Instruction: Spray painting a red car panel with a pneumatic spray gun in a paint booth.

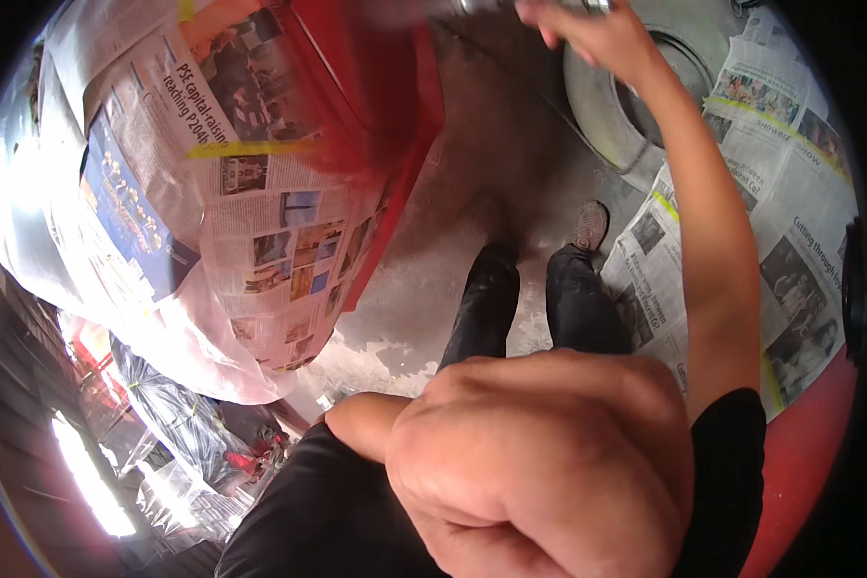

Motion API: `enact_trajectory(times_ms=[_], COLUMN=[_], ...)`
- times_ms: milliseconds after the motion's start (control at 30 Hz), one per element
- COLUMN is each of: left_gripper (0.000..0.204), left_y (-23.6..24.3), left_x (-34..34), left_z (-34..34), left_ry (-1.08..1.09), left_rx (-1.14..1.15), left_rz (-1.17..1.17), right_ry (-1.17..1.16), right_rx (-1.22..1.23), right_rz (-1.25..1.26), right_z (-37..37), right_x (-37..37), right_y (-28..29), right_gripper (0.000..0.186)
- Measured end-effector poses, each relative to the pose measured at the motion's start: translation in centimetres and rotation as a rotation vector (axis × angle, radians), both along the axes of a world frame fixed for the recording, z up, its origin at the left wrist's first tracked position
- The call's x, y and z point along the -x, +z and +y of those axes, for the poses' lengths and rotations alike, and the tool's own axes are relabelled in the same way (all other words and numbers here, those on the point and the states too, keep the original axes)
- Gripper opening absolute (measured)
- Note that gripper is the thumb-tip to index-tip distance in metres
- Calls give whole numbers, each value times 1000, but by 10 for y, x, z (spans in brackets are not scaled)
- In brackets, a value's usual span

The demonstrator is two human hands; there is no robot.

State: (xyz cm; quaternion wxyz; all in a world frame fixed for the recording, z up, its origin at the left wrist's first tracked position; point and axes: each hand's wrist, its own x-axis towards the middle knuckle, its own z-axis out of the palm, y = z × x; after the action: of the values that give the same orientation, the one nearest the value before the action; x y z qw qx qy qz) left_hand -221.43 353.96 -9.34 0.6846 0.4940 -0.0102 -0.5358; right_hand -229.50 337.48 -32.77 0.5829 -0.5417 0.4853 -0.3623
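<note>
My right arm reaches up to the top edge, where my right hand (602, 37) is closed around a metallic spray gun (482, 6), mostly cut off by the frame. To its left a glossy red panel (424, 106) lies behind a blurred reddish haze. Newspaper sheets (260, 193) and yellow tape (255, 149) cover the surface beside the panel. Very close and large at the bottom, my left hand (549, 462) is bent and closed, back side showing. Its fingertips are hidden, so whatever they hold cannot be seen.
A dusty grey tyre (583, 101) lies beyond my right arm. More taped newspaper (742, 164) covers a red surface (809, 462) on the right. My shoe (591, 224) stands on the stained concrete floor (453, 212). Clear plastic sheeting (178, 409) hangs at lower left.
</note>
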Motion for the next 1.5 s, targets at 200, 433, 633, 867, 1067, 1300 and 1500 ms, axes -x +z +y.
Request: enact_trajectory(times_ms=[200,433,633,867,1067,1300,1500], left_gripper=[26,26,28,30,37,38,42], left_y=[-44,-80,-162,-187,-194,-188,-188], left_x=[-50,-109,-176,-289,-348,-310,-312], left_z=[-14,25,141,275,348,301,297], left_ry=[-989,-1156,-1223,-1520,-1597,-1379,-1354], left_rx=[958,436,-408,-804,-963,-1059,-1000], left_rz=[740,-55,-504,-967,-807,-570,-548], right_ry=[294,-51,-386,32,-192,-465,-404], right_rx=[-90,192,449,214,-382,-212,-344], right_rz=[106,-39,-36,-9,-230,-408,-430], right_z=[68,-30,-95,13,105,98,147], right_x=[19,-15,-39,-26,-59,-94,-115], right_y=[-2,43,67,52,88,119,92], right_gripper=[35,24,24,30,33,34,26])
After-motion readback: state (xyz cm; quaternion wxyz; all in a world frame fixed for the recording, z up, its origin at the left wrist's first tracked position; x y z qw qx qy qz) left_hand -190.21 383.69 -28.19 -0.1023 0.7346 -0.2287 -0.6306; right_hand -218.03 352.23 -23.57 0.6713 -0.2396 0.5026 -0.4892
